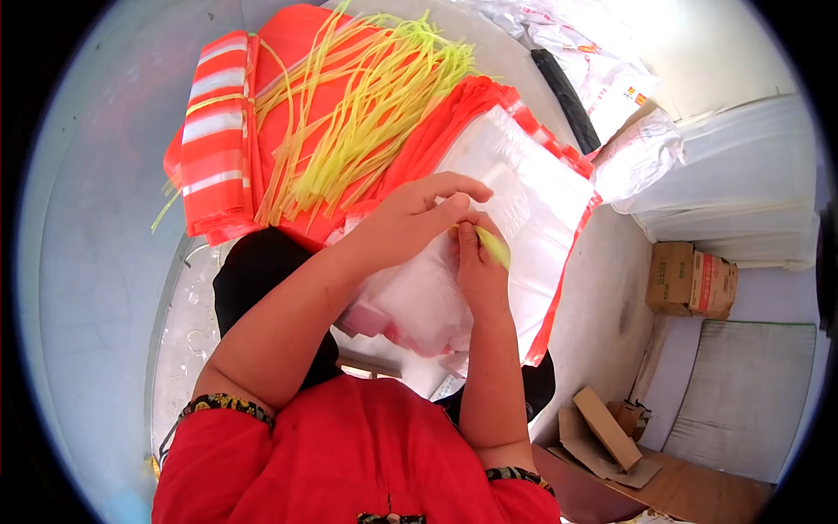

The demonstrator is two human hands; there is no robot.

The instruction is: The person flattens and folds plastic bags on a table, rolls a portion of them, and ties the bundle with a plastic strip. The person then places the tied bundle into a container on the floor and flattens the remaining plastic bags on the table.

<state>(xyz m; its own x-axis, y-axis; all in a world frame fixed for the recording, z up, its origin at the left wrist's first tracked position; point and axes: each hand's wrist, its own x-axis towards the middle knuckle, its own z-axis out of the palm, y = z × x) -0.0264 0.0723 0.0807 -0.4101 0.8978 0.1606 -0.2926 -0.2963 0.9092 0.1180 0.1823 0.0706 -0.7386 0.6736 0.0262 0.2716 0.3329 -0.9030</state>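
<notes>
My right hand is closed, pinching a yellow-green plastic strip between thumb and fingers. Just beside it, touching or nearly so, is my left hand, its fingers stretched out and apart; its palm side is hidden. Both are over a stack of white translucent plastic bags with red-orange edges, spread across my lap. Part of the stack is bunched up under my wrists. Beyond my left hand lies a pile of loose yellow-green strips on red-orange plastic.
A folded bundle of red-and-white striped bags sits at the left, tied with a yellow strip. A black roll and white sacks are at the back. Cardboard boxes and flattened cardboard stand at the right.
</notes>
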